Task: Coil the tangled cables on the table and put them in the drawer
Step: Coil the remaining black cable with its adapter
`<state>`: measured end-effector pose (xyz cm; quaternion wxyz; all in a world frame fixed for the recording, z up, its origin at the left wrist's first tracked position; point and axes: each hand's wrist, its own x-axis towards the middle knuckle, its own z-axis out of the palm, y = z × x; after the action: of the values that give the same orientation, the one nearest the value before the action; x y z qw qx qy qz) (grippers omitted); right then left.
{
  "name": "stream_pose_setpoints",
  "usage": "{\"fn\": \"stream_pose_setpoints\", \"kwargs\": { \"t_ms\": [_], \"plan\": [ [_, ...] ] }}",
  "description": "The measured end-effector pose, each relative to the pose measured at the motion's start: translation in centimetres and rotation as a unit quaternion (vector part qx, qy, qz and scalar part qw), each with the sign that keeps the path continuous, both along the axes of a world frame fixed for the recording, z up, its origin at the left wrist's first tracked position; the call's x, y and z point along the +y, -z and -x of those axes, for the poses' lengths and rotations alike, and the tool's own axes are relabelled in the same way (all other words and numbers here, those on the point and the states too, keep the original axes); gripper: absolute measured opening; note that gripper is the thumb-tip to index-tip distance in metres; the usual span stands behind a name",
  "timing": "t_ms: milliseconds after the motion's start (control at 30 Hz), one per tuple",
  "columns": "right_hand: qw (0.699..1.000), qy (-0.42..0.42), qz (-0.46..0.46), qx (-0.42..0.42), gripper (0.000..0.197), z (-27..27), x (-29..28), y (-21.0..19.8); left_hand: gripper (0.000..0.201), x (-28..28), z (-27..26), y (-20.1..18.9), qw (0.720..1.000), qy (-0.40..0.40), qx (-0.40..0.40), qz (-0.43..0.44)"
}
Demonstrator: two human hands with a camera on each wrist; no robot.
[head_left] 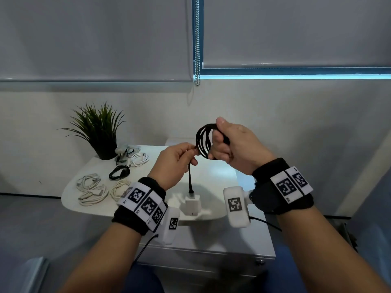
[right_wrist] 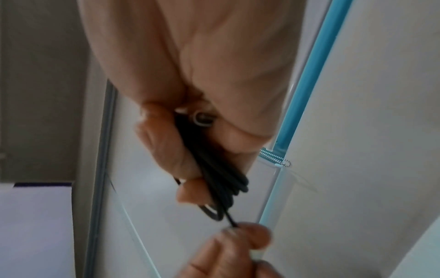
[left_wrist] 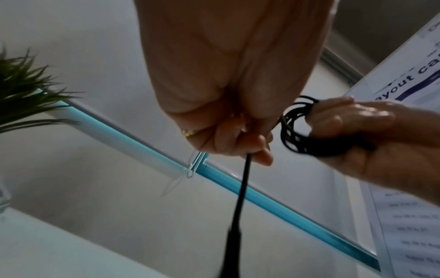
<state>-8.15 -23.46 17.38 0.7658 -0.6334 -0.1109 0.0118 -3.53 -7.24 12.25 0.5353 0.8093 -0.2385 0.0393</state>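
Office — roller blinds [head_left: 296,30], drawer cabinet [head_left: 203,256]

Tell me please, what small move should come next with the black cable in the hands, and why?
Probably the left hand should feed one more loop onto the coil. The right hand grips a coil of the black cable, but a straight tail hangs from the left hand's pinch down to the white charger, which appears to hang just above the table.

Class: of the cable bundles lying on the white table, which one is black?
The small black cable bundle lying in front of the potted plant. The other bundles on the white table are white or cream.
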Motion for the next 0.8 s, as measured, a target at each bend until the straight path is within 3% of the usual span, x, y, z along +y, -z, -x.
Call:
{"fn": "stream_pose_setpoints", "kwargs": {
  "t_ms": [200,300,367,467,600,700,800],
  "plan": [
    [0.985,0.064,-0.155,-0.032,0.039,-0.4,0.1,-0.5,0.016,-0.7,0.8,2.6,0.997,0.011,0.044,-0.059],
    [0.982,0.104,-0.151,-0.053,0.037,-0.8,0.1,0.0,0.013,-0.8,1.2,3.1,0.995,0.03,0.041,-0.089],
    [0.983,0.168,-0.025,-0.077,0.031,-1.0,0.1,0.6,0.011,-0.8,1.3,3.1,0.993,0.032,0.023,-0.115],
    [0.938,0.239,0.221,-0.12,0.026,-1.1,0.3,1.3,0.016,-0.5,1.4,2.9,0.989,0.016,-0.005,-0.146],
    [0.872,0.194,0.433,-0.119,0.026,-1.1,0.6,1.8,0.022,-0.3,1.3,1.9,0.976,-0.057,-0.071,-0.195],
    [0.839,0.146,0.518,-0.082,0.029,-0.8,0.8,2.0,0.023,0.3,0.9,0.9,0.946,-0.123,-0.142,-0.264],
    [0.86,0.094,0.5,-0.042,0.029,-0.8,0.9,2.1,0.017,0.7,0.5,0.2,0.918,-0.144,-0.205,-0.307]
  ]
}}
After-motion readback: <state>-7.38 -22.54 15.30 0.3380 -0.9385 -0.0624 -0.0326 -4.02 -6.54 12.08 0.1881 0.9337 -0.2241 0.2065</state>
